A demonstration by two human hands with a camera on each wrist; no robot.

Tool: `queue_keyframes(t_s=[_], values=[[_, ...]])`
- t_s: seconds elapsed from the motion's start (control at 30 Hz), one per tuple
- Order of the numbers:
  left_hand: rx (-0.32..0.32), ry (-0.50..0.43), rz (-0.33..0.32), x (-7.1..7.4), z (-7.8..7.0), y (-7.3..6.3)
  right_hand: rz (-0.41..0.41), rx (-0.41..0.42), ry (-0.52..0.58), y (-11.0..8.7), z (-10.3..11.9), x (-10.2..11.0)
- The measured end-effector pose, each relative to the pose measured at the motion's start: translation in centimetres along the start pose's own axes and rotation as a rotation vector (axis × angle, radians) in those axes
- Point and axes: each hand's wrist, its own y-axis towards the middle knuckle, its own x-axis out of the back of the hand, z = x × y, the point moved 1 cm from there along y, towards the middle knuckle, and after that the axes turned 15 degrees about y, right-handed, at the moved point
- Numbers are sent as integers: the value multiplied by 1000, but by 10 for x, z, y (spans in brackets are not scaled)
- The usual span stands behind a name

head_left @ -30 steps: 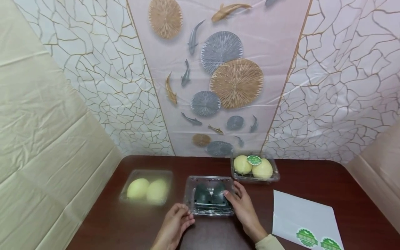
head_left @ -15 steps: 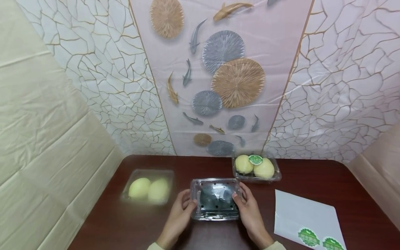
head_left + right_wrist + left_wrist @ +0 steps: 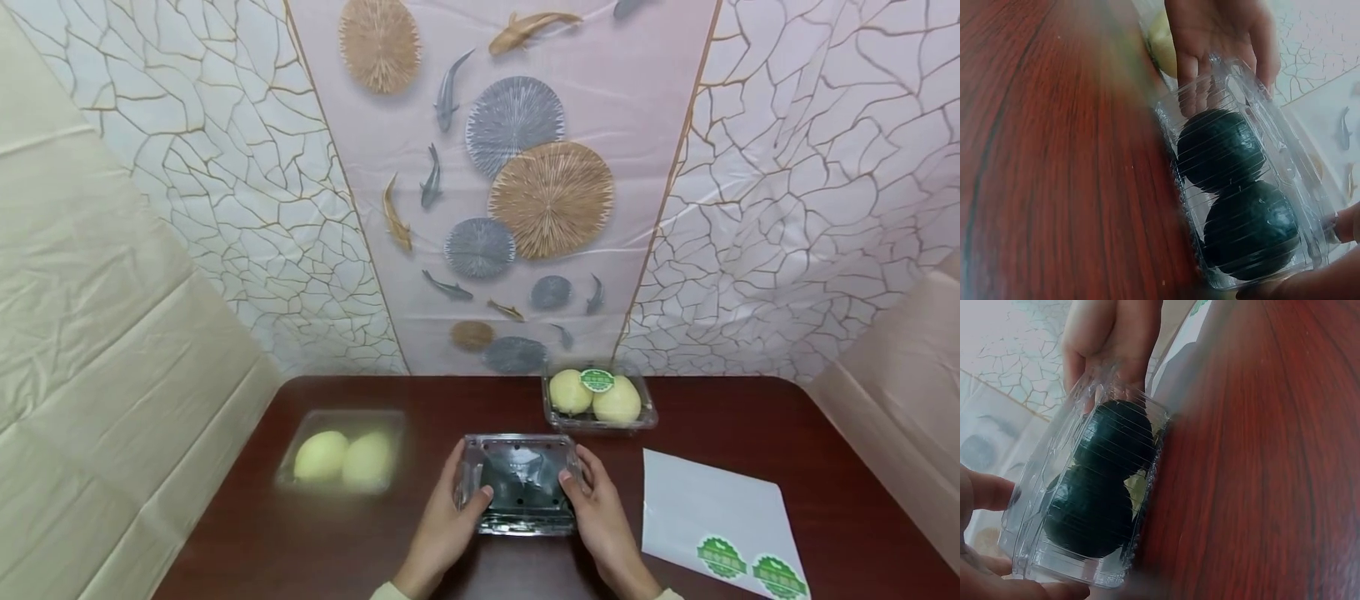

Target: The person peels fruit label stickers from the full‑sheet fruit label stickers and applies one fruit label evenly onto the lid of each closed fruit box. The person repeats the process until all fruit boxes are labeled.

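Both hands hold a clear plastic clamshell box (image 3: 525, 525) above the near middle of the dark table. Inside sit two round, dark green fruits (image 3: 1250, 228), side by side; their exact kind is unclear. The lid looks shut and has small round holes. My left hand (image 3: 444, 529) grips the left end, thumb on top and fingers at the side and beneath. At the other end my right hand (image 3: 603, 521) grips the same way. In the left wrist view, the dark fruits (image 3: 1088, 512) show through the ribbed plastic.
A misty clear box (image 3: 393, 425) with two pale yellow-green melons stands at the left. Another clear box (image 3: 648, 417) with two pale melons and a green label stands at the back right. A white sheet (image 3: 708, 492) with two green stickers (image 3: 722, 557) lies at the right.
My left hand has come from the box's lower left corner to grip its left end. The box has moved slightly nearer and tilted; the right hand keeps its grip.
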Motion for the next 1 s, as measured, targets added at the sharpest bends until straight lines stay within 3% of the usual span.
queue_keyframes(t_s=[0.23,0.4,0.73,1.0], values=[[-39,18,22,-4,-5,-3,5,-45,-51,0,3,9],[-29,44,38,-6,-8,-8,31,-61,-61,-2,-3,15],[-16,76,24,-8,-10,-13,66,-31,-100,-4,-4,22],[-15,86,20,-8,-8,-13,85,53,-201,-5,8,52]])
